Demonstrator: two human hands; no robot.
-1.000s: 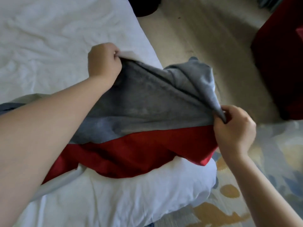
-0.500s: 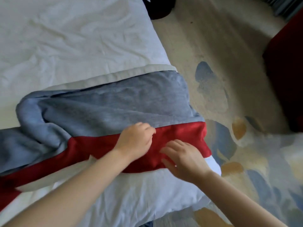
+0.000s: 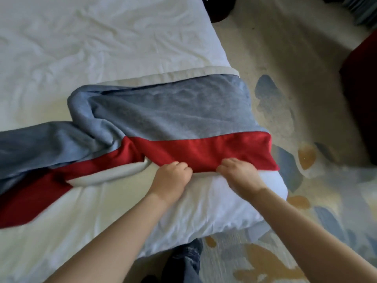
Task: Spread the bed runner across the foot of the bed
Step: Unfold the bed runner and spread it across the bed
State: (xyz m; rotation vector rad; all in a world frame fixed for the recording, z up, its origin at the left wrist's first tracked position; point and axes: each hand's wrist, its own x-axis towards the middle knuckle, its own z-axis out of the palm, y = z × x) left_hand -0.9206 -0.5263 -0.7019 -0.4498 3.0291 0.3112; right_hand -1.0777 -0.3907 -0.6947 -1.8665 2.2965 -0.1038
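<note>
The bed runner [image 3: 173, 115], fuzzy grey fleece with a smooth red band and pale lining, lies rumpled across the creased white bed [image 3: 102, 37] near its rounded corner. The left hand [image 3: 171, 176] and right hand [image 3: 240, 174], fingers curled, pinch its red hem side by side.

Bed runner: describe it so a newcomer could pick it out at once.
Start at the white bed; a long cloth lies across its foot. That is the bed runner, with the left hand and right hand gripping its near edge. Unlike the bed, it is grey-blue with a red band.
</note>
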